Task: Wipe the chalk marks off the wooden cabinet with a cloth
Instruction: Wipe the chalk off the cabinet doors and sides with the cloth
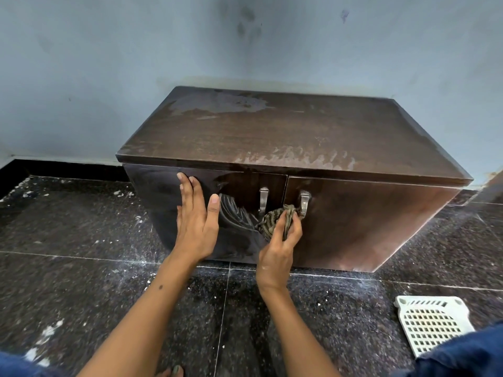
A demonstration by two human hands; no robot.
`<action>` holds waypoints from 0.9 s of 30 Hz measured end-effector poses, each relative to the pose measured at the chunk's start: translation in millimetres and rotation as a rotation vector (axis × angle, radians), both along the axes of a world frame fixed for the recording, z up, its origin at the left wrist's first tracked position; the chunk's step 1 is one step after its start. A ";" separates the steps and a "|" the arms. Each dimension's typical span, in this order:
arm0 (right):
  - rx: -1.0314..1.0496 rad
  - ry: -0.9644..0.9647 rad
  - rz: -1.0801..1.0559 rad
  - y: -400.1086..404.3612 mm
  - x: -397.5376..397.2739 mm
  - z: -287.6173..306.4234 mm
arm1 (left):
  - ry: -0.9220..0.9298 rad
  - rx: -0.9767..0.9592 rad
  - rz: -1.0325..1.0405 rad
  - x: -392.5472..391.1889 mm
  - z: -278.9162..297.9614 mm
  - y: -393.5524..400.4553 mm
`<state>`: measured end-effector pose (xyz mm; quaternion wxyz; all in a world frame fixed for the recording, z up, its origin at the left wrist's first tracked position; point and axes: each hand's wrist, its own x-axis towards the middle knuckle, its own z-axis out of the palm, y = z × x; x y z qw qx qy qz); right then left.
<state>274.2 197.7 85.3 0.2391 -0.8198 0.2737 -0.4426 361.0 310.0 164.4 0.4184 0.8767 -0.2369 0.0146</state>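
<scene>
Currently I'm bracing the left hand, fingers straight, on the cabinet front's left door; right hand is clutching the cloth beside the right handle. Risk, I'm judging: cloth snagging there, smearing chalk.

Striped cloth against smeared cabinet

Smudged pale blue wall, dark speckled tile floor, white plastic grate

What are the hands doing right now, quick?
Left hand: open, fingers straight, flat against the cabinet door.
Right hand: closed around the striped cloth, by the right handle.
</scene>
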 end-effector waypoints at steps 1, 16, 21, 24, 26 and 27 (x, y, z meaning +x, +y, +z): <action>0.045 -0.020 -0.005 3.5 0.4 2.7 | 0.004 0.004 -0.003 0.1 0.5 0.6; 0.226 0.038 0.082 7.1 -8.3 -0.3 | 0.026 0.013 -0.011 -1.0 1.9 1.2; 1.083 0.077 -0.446 -2.7 -41.5 -31.3 | 0.016 0.015 -0.022 -2.6 3.7 -0.1; 1.481 -0.106 -0.695 -20.8 -54.3 -15.2 | 0.028 0.011 -0.006 -4.7 6.3 -3.0; 1.561 -0.417 -0.706 -30.7 -47.5 11.4 | 0.042 0.007 0.005 -5.7 6.5 -5.9; 1.471 -0.502 -0.688 -34.9 -41.2 22.3 | 0.045 0.002 0.011 -6.1 6.9 -7.3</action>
